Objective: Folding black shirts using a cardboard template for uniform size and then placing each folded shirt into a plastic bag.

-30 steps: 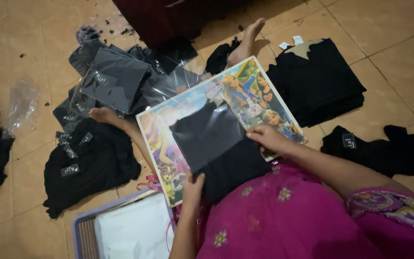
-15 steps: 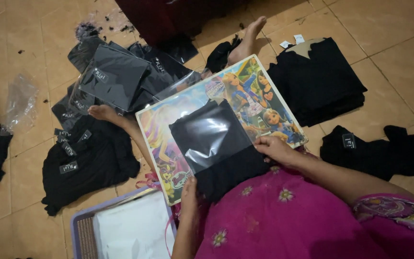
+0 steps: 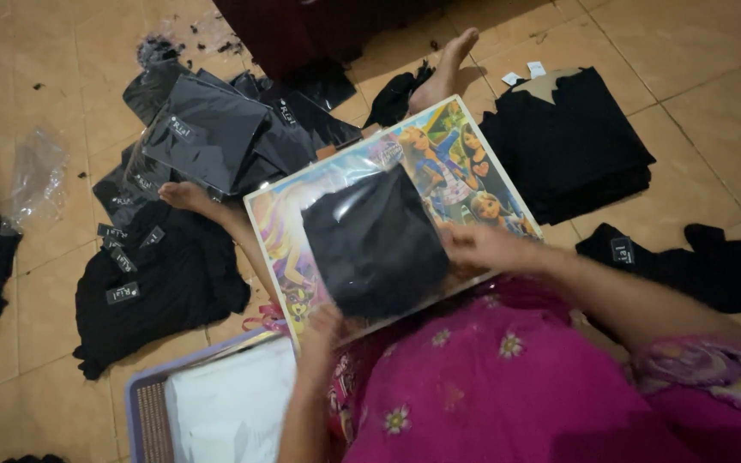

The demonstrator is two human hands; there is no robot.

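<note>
I saw the black folded garment (image 3: pixel 376 244), in its clear plastic sleeve, lying on a colourful picture board (image 3: pixel 473 184) across the lap. My left hand (image 3: pixel 323 324) and right hand (image 3: pixel 482 247) gripped its edges, fingers blurred but grasping it.

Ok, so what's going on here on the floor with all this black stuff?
A person in a pink flowered dress sits on the tiled floor with a colourful cartoon board across the lap. On it lies a folded black cloth in a clear plastic sleeve. The left hand is at its near corner and the right hand at its right edge. Bagged black pieces are stacked by one foot, and loose black garments lie around.
</note>
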